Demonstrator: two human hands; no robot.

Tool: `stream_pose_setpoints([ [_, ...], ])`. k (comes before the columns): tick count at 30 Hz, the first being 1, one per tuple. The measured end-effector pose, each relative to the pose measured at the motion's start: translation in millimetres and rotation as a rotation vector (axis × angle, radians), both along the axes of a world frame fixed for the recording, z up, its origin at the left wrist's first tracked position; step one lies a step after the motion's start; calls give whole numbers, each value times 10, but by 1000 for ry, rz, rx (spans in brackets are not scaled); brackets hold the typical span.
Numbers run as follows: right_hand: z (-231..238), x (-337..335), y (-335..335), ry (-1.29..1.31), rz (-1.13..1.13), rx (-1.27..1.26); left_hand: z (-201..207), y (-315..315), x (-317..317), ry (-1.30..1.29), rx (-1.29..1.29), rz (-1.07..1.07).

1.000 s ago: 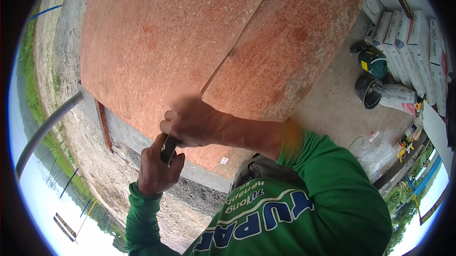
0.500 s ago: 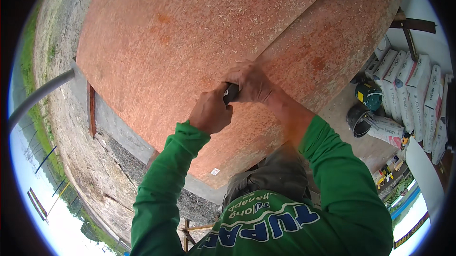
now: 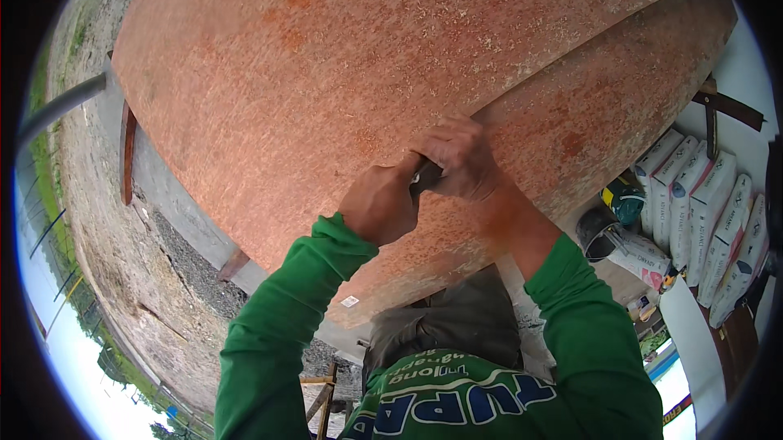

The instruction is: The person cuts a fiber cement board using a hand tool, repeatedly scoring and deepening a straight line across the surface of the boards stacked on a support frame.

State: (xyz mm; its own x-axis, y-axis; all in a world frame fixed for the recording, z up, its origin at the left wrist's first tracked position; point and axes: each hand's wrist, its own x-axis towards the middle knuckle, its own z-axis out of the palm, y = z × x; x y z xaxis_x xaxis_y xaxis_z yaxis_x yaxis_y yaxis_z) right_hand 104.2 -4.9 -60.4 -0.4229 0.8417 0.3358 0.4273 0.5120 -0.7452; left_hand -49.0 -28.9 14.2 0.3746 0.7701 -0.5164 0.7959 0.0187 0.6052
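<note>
Dark tool (image 3: 425,176) gripped in both hands (image 3: 379,203) (image 3: 461,159), reddish board (image 3: 302,106) beneath, bucket (image 3: 597,230), stacked bags (image 3: 695,205) beyond

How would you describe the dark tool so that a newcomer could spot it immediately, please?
Look at the large reddish board filling the upper middle. Over its lower part, the left hand and right hand meet around the dark tool. Its blackish body contrasts with the hands and board.
</note>
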Motion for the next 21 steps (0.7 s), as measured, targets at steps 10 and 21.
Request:
stream_pose_setpoints([
  [10,1184,-834,-780,112,110,-105,1487,-572,-684,127,-207,70],
  [21,-86,73,-35,13,-16,-68,9,85,177,23,-56,-23],
])
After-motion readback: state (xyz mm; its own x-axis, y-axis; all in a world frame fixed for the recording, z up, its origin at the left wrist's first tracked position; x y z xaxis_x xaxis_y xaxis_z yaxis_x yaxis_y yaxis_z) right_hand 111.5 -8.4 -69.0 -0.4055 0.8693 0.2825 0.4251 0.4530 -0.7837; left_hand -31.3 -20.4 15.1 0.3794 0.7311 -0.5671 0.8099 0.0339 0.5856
